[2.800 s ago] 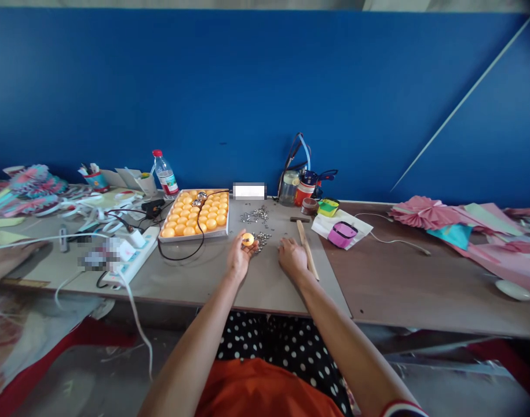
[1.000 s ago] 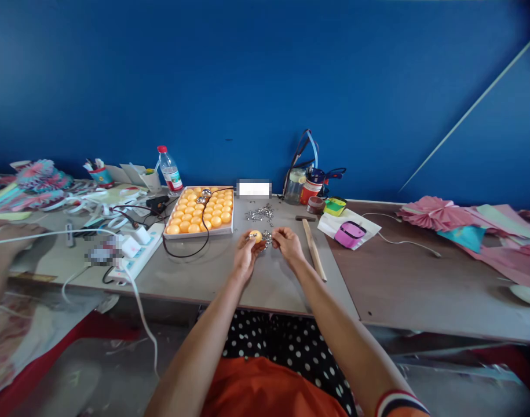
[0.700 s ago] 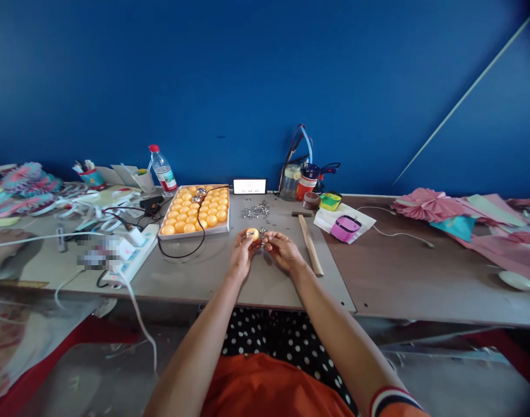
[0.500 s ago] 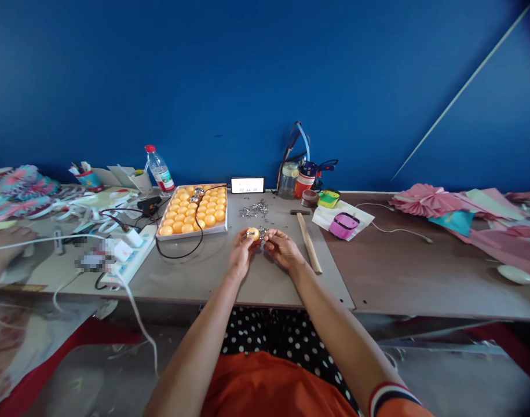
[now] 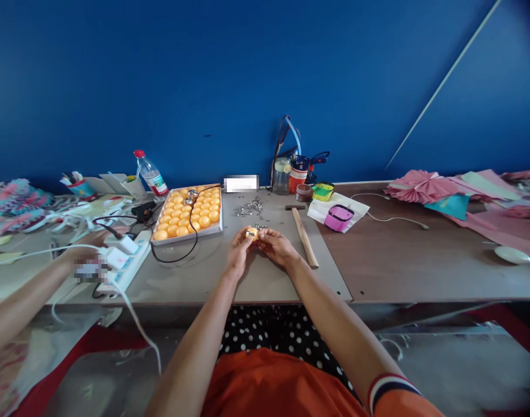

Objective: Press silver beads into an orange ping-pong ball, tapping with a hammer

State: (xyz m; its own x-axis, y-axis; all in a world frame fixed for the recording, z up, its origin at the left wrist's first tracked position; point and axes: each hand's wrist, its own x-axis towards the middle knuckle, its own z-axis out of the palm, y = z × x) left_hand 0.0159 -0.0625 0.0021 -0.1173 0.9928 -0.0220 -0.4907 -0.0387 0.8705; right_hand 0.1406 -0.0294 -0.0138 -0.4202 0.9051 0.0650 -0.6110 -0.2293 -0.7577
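Note:
My left hand (image 5: 237, 251) is closed round a small orange ball (image 5: 252, 233) and holds it just above the grey table (image 5: 256, 278). My right hand (image 5: 277, 247) meets it from the right, with its fingertips pinched against the ball on something too small to make out. A small heap of shiny metal bits (image 5: 248, 207) lies just beyond my hands. A white tray (image 5: 189, 234) full of orange balls stands to the left of the heap.
A wooden-handled hammer (image 5: 303, 241) lies right of my hands. Jars and cups (image 5: 291, 176), a pink pouch (image 5: 336, 218) and pink paper fans (image 5: 421, 185) are further right. A power strip (image 5: 125, 265), cables and a bottle (image 5: 148, 172) are on the left, where another person's arm (image 5: 28, 298) reaches in.
My right hand left the table and came to the ball, where it now pinches. Another person's arm has reached in from the left toward the power strip.

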